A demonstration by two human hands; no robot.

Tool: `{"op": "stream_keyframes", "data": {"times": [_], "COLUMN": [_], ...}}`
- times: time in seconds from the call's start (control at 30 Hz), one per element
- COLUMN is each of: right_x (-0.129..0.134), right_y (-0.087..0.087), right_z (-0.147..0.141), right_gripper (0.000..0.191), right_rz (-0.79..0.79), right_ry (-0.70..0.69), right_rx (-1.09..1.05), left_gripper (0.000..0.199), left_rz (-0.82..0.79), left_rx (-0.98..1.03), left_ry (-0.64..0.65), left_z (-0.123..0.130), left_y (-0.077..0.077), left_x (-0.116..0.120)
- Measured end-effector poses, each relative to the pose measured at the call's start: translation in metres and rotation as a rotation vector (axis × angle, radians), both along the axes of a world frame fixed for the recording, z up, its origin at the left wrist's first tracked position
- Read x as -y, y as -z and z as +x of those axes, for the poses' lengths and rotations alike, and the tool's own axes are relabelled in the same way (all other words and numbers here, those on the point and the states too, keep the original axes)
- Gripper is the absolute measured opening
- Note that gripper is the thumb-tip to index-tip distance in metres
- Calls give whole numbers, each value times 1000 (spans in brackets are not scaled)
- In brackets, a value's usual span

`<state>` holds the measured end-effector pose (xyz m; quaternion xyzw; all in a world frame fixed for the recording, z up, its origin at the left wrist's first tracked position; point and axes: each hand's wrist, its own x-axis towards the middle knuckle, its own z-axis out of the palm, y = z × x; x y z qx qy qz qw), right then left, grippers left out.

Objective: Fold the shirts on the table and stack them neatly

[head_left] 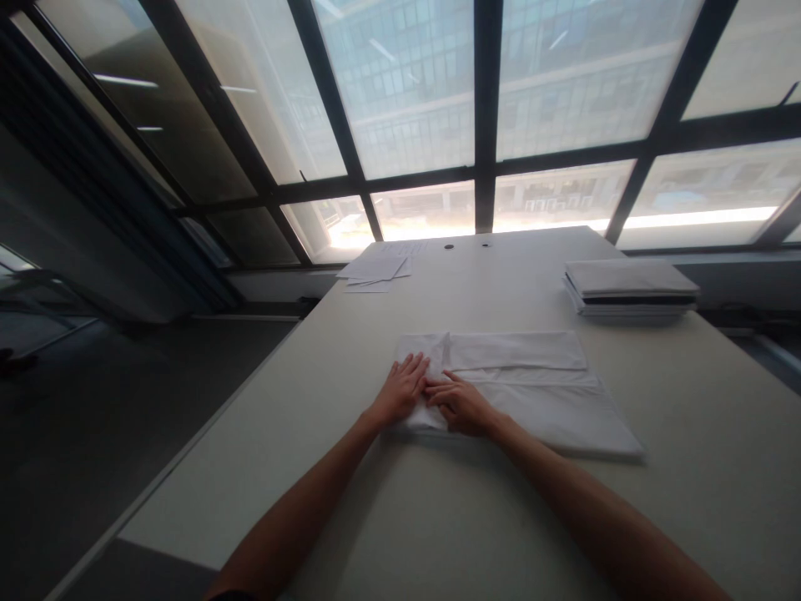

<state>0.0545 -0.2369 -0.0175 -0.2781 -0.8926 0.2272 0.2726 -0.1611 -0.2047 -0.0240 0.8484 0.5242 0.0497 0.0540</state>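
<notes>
A white folded cloth (531, 409) lies flat on the table, with a folded strip along its far side and creases near its left end. My left hand (404, 391) rests on that left end, palm down, its fingers stretched out and pointing away from me. Close beside it, my right hand (461, 404) touches the cloth with its fingers reaching left toward the left hand. The right fingers look partly extended and slightly bent, and nothing shows between them. What lies under both palms is hidden.
The cloth lies on a white table (300, 492). Farther off at the right stands a stack of folded fabric (632, 280) with a dark layer in it. Loose paper sheets (375, 267) lie at the far left of the table. Large framed windows (413, 92) rise behind.
</notes>
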Motion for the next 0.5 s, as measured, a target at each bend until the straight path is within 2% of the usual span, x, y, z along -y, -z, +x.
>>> {"op": "stream_keyframes", "data": {"times": [0.13, 0.2, 0.3, 0.43, 0.5], "right_x": [-5, -5, -5, -15, -24], "right_y": [11, 12, 11, 5, 1], "right_z": [-8, -10, -9, -4, -7], "right_gripper": [36, 36, 37, 45, 46], "right_rz": [-96, -122, -104, -49, -39], "right_ry": [260, 314, 352, 611, 662], "right_rx": [-147, -181, -233, -327, -278], "left_gripper": [62, 68, 68, 69, 69], "left_rz": [93, 83, 56, 47, 24], "left_rx": [-23, -40, -43, -8, 9], "left_ry": [49, 88, 200, 334, 420], "left_z": [-7, -8, -3, 11, 17], "left_y": [3, -1, -7, -11, -11], "left_x": [46, 58, 64, 65, 65]}}
